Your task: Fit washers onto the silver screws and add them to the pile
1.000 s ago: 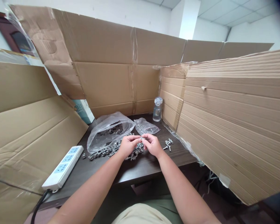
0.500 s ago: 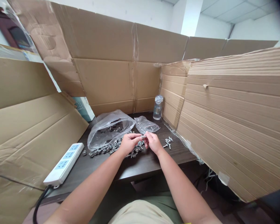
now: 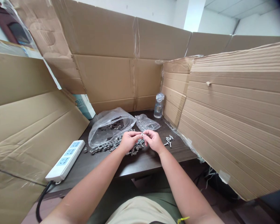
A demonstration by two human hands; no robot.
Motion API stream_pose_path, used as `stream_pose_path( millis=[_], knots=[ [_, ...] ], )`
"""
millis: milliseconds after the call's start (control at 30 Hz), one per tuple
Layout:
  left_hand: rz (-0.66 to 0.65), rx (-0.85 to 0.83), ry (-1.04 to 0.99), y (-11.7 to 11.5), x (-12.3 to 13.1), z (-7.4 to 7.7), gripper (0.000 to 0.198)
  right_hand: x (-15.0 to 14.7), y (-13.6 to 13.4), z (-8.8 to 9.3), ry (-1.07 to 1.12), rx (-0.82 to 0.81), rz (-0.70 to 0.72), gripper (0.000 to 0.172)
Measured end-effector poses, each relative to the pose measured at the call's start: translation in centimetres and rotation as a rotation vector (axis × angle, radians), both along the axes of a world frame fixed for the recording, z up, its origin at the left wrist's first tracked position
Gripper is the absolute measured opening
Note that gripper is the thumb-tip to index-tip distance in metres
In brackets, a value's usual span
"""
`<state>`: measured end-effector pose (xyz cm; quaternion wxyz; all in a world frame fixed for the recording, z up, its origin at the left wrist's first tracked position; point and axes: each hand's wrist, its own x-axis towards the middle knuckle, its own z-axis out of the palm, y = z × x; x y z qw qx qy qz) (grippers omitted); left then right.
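Between my two hands is a small shiny metal bolt [image 3: 142, 134], mostly covered by fingertips. My left hand [image 3: 129, 141] pinches it from the left, thumb and forefinger closed. From the other side my right hand [image 3: 154, 142] closes its fingertips on the same bolt; whether a nut or washer is on it is too small to tell. Behind and below the hands lies a loose pile of metal bolts and nuts [image 3: 107, 145]. A few separate bolts [image 3: 170, 141] rest to the right of my right hand.
An open clear plastic bag [image 3: 95, 133] with small dark and metal parts lies behind the pile. Near it are a smaller plastic bag [image 3: 146, 122] and a water bottle [image 3: 159, 105]. A power strip [image 3: 65, 160] sits at left. Cardboard walls [image 3: 107, 77] surround the dark table [image 3: 140, 166].
My fingertips have drawn closer together around the bolt, so less of it shows. The whole view has shifted slightly; the items on the table stay in place.
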<state>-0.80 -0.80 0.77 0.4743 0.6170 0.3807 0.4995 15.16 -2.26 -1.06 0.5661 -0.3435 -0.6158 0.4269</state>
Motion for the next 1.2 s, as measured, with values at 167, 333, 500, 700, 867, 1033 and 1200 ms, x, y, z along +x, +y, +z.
stream_pose_path(
  millis=[167,333,500,700,867,1033,1200],
  knots=[
    [-0.020,-0.008,0.014,-0.24,0.17,0.02,0.029,0.13,0.31,-0.25,-0.043,-0.008,0.017,0.041],
    [-0.010,-0.030,-0.020,-0.06,0.26,-0.08,0.031,0.03,0.70,-0.64,-0.021,-0.032,-0.005,0.044],
    [-0.002,-0.039,-0.061,0.27,0.13,-0.21,0.033,0.10,0.55,-0.58,0.010,-0.030,0.008,0.037],
    [-0.024,-0.044,-0.051,0.26,0.26,-0.37,0.033,0.28,0.32,-0.47,0.003,-0.014,0.005,0.028],
    [-0.028,-0.035,-0.022,0.04,0.32,-0.39,0.032,0.38,0.52,-0.72,-0.017,-0.017,0.024,0.026],
    [-0.044,-0.009,0.022,-0.52,0.44,0.05,0.028,0.12,0.86,-0.94,-0.037,-0.051,0.038,0.042],
    [-0.020,-0.010,0.011,-0.11,0.38,-0.26,0.029,0.01,0.91,-0.94,-0.012,-0.050,0.007,0.043]
  ],
)
